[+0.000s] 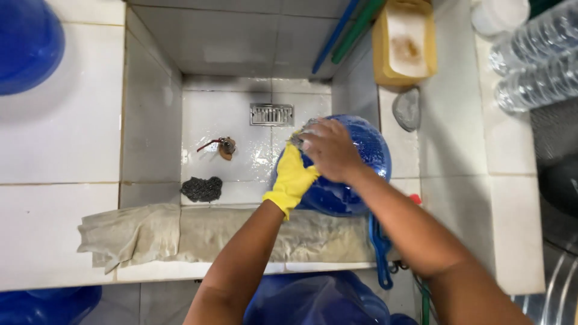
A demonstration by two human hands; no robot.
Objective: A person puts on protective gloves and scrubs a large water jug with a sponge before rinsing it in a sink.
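Gloved left hand (pixel 293 177) steadies a wet blue bottle (pixel 352 180); bare right hand (pixel 330 149), fingers curled, presses apparently a scrubber (pixel 304 133). Bottle: rigid, bulky, slippery; best cradled underneath.

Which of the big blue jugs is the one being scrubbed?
The wet blue jug in the tiled sink, under both hands: the yellow-gloved left hand and the bare right hand. The other blue jug sits untouched at top left.
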